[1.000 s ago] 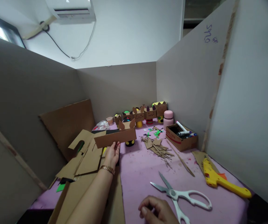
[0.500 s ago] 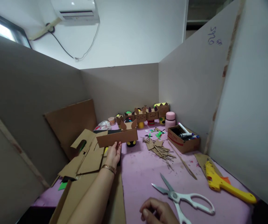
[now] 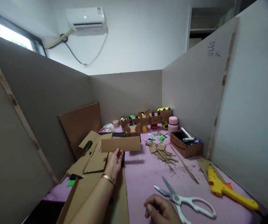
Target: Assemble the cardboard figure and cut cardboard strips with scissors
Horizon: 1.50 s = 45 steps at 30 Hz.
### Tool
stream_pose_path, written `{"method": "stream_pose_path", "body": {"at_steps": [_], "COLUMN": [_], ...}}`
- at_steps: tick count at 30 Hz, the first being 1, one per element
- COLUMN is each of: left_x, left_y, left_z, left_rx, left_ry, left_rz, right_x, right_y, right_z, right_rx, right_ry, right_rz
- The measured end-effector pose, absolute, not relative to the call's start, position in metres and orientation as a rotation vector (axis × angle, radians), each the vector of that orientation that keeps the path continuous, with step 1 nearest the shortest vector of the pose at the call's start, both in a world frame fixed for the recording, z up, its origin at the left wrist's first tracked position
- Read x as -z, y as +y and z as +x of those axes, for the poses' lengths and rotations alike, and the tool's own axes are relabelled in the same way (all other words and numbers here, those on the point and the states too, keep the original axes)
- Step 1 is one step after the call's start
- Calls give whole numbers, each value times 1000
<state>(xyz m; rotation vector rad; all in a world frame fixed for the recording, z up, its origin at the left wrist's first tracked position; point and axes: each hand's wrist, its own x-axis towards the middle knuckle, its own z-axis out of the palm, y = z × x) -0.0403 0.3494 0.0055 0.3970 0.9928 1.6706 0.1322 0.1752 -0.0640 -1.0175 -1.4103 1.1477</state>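
My left hand (image 3: pixel 114 161) stretches forward and grips a long flat cardboard strip (image 3: pixel 121 144) by its lower edge. The strip is held out lengthwise above the table and hides the lower part of a cardboard animal figure (image 3: pixel 132 128) with brown ears behind it. My right hand (image 3: pixel 160 209) rests near the front edge with its fingers curled in, and nothing shows in them. Just to its right lie white-handled scissors (image 3: pixel 175 198), their blades apart. Beneath my left forearm lie folded cardboard sheets (image 3: pixel 95 160).
Cardboard scraps (image 3: pixel 162 152) lie mid-table on the purple cloth. At right are a box of markers (image 3: pixel 185 147), a pink flask (image 3: pixel 173 125) and a yellow glue gun (image 3: pixel 227 189). Several eared cardboard figures (image 3: pixel 155 119) stand at the back. Grey partitions (image 3: pixel 127 93) enclose the table.
The cardboard strip in my left hand has turned from slanted to nearly level and now covers more of the figure behind it. My right hand stays curled. The camera view has shifted slightly.
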Motion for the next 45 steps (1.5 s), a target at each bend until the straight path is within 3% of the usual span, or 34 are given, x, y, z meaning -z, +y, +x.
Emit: {"method": "stream_pose_path", "body": {"at_steps": [10, 15, 19, 28, 33, 45], "left_x": [-13, -20, -24, 21, 31, -20], "left_y": [230, 183, 163, 110, 88, 120], "left_z": [-33, -24, -15, 24, 28, -9], "left_rx": [-1401, -1317, -1323, -1224, -1279, -1675], "left_ry": [1034, 971, 924, 802, 775, 1023], "left_rz": [721, 873, 931, 922, 899, 1028], "right_x": [26, 18, 23, 29, 36, 68], "right_y": [153, 130, 114, 91, 82, 50], "right_z": [164, 164, 160, 149, 145, 127], "right_rx": [-958, -1244, -1282, -1258, -1258, -1339], "right_ry": [-1004, -1155, -1136, -959, -949, -1118], "right_rz": [-1086, -996, -973, -966, -991, -1063]}}
